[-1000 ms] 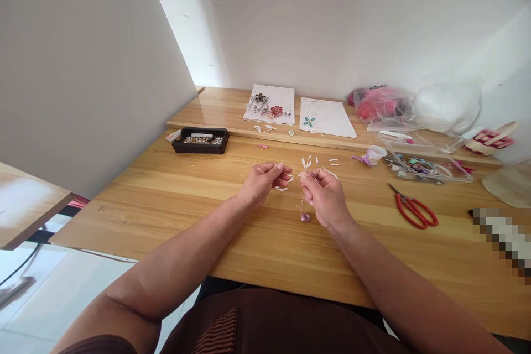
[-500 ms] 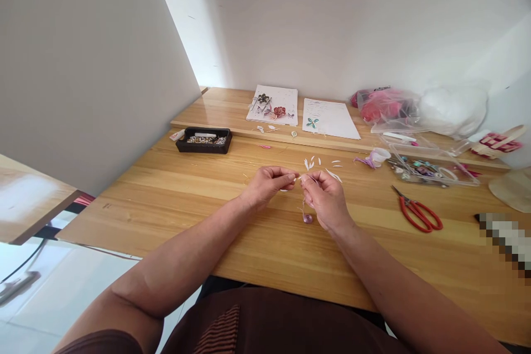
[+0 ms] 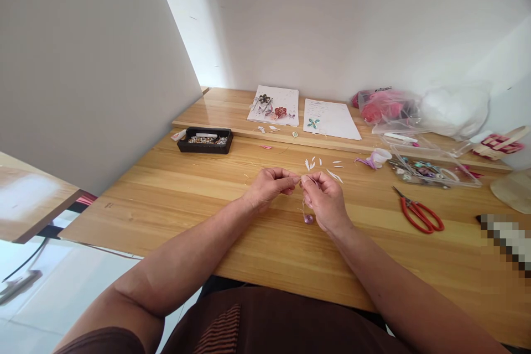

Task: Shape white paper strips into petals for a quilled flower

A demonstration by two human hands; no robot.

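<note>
Here, hands (image 3: 299, 191) pinch small white piece (image 3: 299, 178) between fingertips.

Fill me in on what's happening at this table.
A person sits at a wooden table with both hands together over it. The left hand and right hand pinch something tiny between their fingertips; it is too small to identify. Small white petal-shaped pieces lie just beyond the hands, and a little purple piece lies under the right hand. Red scissors lie untouched to the right, and a black tray to the left.
</note>
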